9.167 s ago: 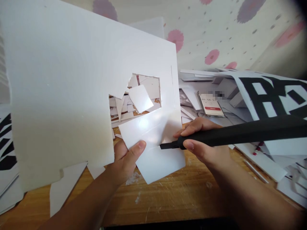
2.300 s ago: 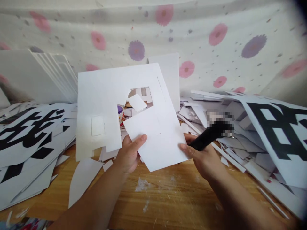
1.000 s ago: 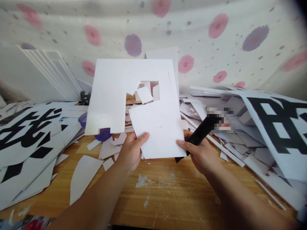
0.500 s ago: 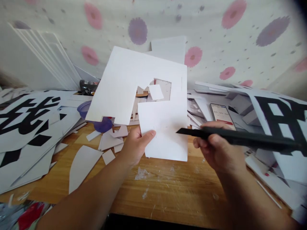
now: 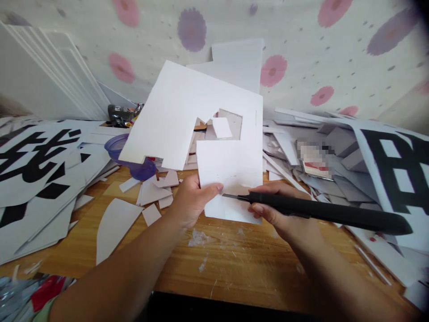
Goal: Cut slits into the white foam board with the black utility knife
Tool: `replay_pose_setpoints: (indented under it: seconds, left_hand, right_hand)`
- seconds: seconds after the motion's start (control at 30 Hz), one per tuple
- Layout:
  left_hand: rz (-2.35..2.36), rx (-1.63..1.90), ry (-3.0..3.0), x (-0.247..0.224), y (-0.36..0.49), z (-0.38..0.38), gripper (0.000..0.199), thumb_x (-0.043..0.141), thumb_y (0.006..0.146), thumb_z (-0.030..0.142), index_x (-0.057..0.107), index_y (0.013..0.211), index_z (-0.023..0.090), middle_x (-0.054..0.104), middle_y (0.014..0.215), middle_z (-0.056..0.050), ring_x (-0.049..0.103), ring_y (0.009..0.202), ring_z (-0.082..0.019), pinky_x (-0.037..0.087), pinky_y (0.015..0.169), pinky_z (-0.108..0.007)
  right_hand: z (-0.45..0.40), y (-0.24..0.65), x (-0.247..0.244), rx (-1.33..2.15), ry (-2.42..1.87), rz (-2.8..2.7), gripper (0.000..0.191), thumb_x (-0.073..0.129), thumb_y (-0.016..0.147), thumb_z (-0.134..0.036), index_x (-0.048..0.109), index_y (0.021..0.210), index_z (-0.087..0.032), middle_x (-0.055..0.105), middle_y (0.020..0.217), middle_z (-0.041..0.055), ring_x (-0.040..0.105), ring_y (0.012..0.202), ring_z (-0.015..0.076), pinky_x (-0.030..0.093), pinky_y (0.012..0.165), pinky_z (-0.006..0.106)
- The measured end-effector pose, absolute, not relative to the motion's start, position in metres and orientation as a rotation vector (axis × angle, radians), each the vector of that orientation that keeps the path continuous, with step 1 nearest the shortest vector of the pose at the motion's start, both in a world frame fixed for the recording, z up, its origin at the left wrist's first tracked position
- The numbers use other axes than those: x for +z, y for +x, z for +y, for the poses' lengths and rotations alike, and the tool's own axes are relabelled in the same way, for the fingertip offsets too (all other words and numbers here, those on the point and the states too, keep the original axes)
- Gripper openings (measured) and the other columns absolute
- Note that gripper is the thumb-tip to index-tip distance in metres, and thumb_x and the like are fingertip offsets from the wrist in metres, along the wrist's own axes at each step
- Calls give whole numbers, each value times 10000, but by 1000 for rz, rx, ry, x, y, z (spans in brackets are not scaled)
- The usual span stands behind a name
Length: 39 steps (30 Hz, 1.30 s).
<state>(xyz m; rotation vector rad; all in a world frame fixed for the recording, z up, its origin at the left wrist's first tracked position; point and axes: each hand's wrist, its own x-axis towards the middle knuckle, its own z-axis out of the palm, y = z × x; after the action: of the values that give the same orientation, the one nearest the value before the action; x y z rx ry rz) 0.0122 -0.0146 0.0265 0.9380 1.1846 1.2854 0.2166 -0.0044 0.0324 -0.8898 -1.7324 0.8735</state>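
Note:
A large white foam board (image 5: 181, 98) with cut-outs is held up above the wooden table. My left hand (image 5: 192, 201) grips its lower left edge, thumb on the front face near some small marks. A black cutter (image 5: 328, 212) lies across my right hand (image 5: 284, 205), whose fingers are closed round its front part. Its thin blade points left, over the lower part of the board and close to my left thumb. Whether the tip touches the surface cannot be told. A small white flap shows in the board's middle opening.
On the wooden table (image 5: 234, 264), white offcuts (image 5: 115, 223) and a purple bowl (image 5: 142, 167) are at left. Sheets with black characters (image 5: 50, 152) flank both sides. White scraps and a partly pixelated object (image 5: 315, 161) are at right. Boards lean by the flowered wall covering.
My right hand and the cutter have moved left and slightly down, bringing the blade over the board near my left thumb. The view has shifted a little.

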Motion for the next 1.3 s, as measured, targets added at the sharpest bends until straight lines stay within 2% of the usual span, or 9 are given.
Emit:
replay_pose_setpoints:
  seconds: [0.27, 0.57, 0.8, 1.3]
  left_hand:
    - [1157, 1288, 950, 27, 10, -14, 265, 787, 684, 266, 716, 912, 149, 736, 895, -81, 662, 781, -220, 515, 673, -300]
    - [1141, 1311, 961, 27, 10, -15, 223, 777, 705, 245, 722, 902, 157, 745, 912, -78, 673, 771, -212, 528, 667, -290]
    - [1140, 1305, 1061, 23, 5, -14, 279, 776, 733, 284, 717, 976, 160, 731, 941, -87, 672, 822, -237, 540, 760, -359]
    - [1186, 1344, 1218, 28, 1, -17, 233, 762, 737, 304, 726, 928, 175, 727, 920, -66, 657, 812, -219, 537, 694, -284]
  right_hand:
    - [-5, 217, 33, 854, -873, -1758, 151, 785, 706, -237, 735, 841, -283, 751, 721, -43, 672, 580, 89, 511, 515, 143]
    - [-3, 219, 29, 855, -839, -1821, 133, 763, 731, -231, 729, 856, -261, 742, 709, -19, 666, 564, 113, 520, 508, 186]
    - [-3, 221, 30, 909, -774, -1813, 128, 745, 745, -228, 715, 868, -240, 737, 717, -4, 664, 572, 115, 524, 520, 196]
    - [-2, 230, 41, 926, -592, -1925, 231, 668, 767, -166, 688, 991, -220, 719, 741, 13, 664, 588, 128, 506, 515, 219]
